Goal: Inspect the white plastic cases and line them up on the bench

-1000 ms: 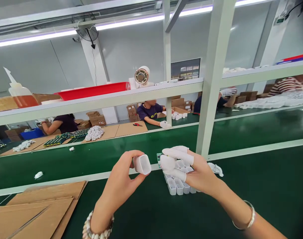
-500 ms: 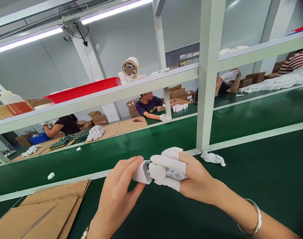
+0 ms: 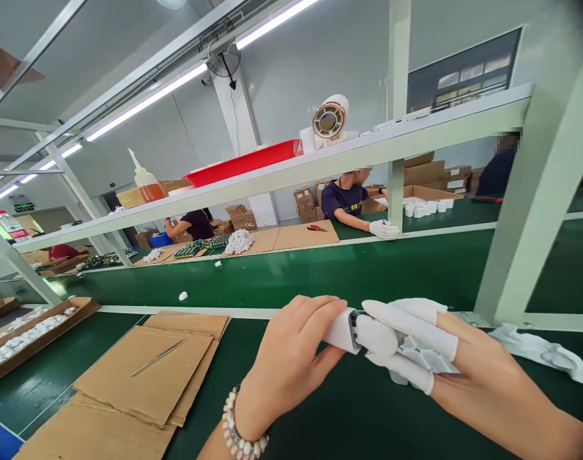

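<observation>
My left hand point(image 3: 295, 358) is closed around a white plastic housing point(image 3: 341, 331) whose open end faces right. Inside that opening a sliver of green circuit board point(image 3: 354, 316) shows. White finger cots cover fingers of my right hand point(image 3: 444, 345), which grips a rounded white part point(image 3: 377, 336) right at the housing's mouth. Under those fingers sits a translucent whitish piece point(image 3: 428, 358), mostly covered, and its kind is unclear. Both hands are held above the dark green bench point(image 3: 329, 415).
Flat cardboard sheets point(image 3: 147, 364) with a thin metal rod point(image 3: 158, 358) lie left. A crumpled white cloth point(image 3: 543, 351) rests at right beside a metal post point(image 3: 535, 211). A shelf holds a red tray point(image 3: 248, 163) and a bottle point(image 3: 148, 185). A co-worker point(image 3: 346, 201) sits across the belt.
The view has swung left, so the scene sits further right and more of the left bench shows. Both hands keep their grips, with the white part still at the housing's mouth.
</observation>
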The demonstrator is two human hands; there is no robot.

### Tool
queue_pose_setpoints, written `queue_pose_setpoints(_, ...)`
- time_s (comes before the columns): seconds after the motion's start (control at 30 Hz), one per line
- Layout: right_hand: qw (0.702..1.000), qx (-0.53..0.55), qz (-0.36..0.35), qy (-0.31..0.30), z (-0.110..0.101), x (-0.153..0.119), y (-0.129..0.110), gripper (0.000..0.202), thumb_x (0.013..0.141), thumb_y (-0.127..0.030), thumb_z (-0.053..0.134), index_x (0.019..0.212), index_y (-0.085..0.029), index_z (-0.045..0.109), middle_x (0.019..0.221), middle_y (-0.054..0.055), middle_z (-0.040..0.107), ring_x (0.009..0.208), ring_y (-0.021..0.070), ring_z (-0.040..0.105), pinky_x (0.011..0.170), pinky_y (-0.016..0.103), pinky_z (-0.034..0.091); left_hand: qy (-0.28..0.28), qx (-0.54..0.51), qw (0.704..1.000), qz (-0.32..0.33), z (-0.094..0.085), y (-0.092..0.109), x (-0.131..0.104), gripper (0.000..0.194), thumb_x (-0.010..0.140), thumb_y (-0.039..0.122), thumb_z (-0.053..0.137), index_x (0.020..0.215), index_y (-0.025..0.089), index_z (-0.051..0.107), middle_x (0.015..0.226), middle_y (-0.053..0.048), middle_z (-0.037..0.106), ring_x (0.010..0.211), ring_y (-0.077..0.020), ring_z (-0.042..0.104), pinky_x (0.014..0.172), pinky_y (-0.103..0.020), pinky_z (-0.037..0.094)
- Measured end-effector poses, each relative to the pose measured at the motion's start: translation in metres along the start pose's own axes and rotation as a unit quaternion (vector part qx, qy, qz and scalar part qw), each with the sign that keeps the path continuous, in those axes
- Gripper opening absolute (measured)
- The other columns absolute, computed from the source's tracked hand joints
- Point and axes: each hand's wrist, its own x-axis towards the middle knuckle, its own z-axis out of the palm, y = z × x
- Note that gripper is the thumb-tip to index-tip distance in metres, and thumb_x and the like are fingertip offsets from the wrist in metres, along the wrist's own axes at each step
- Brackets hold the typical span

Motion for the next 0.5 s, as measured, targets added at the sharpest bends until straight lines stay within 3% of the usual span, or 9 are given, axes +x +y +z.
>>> queue_pose_setpoints(0.2, 0.999, 0.018, 0.024, 0.025, 0.0046, 0.0007, -0.0010, 0.043, 0.096, -0.032, 0.052, 0.138, -0.033, 0.042, 0.090, 0.007, 0.064, 0.072, 0.0252, 0.061, 0.058, 0.037, 0.049, -0.002, -0.003, 1.000, -0.002, -0.0005, -0.0010, -0.0004, 0.039, 0.090, 0.019, 0.058, 0.127, 0.019, 0.047, 0.122, -0.008, 0.063, 0.107, -0.0178, 0.058, 0.089, -0.031, 0.051)
queue_pose_setpoints(0.33, 1.000, -0.021, -0.001, 0.020, 0.0022, 0.0032, -0.0040, 0.035, 0.096, -0.025, 0.052, 0.131, -0.027, 0.046, 0.093, 0.009, 0.063, 0.084, 0.0263, 0.059, 0.068, 0.039, 0.051, 0.002, 0.006, 1.000, -0.002, 0.0002, -0.0030, -0.0033, 0.040, 0.090, 0.017, 0.057, 0.128, 0.021, 0.048, 0.121, -0.008, 0.062, 0.107, -0.0177, 0.059, 0.087, -0.029, 0.051)
queue_pose_setpoints(0.5, 0.999, -0.025, -0.018, 0.027, 0.0014, 0.0046, -0.0058, 0.037, 0.096, -0.025, 0.055, 0.132, -0.023, 0.045, 0.090, 0.008, 0.063, 0.083, 0.0241, 0.058, 0.073, 0.041, 0.049, -0.002, 0.023, 1.000, -0.008, -0.0003, -0.0067, -0.0059, 0.043, 0.089, 0.017, 0.057, 0.130, 0.023, 0.047, 0.121, -0.009, 0.062, 0.107, -0.0198, 0.061, 0.083, -0.029, 0.053)
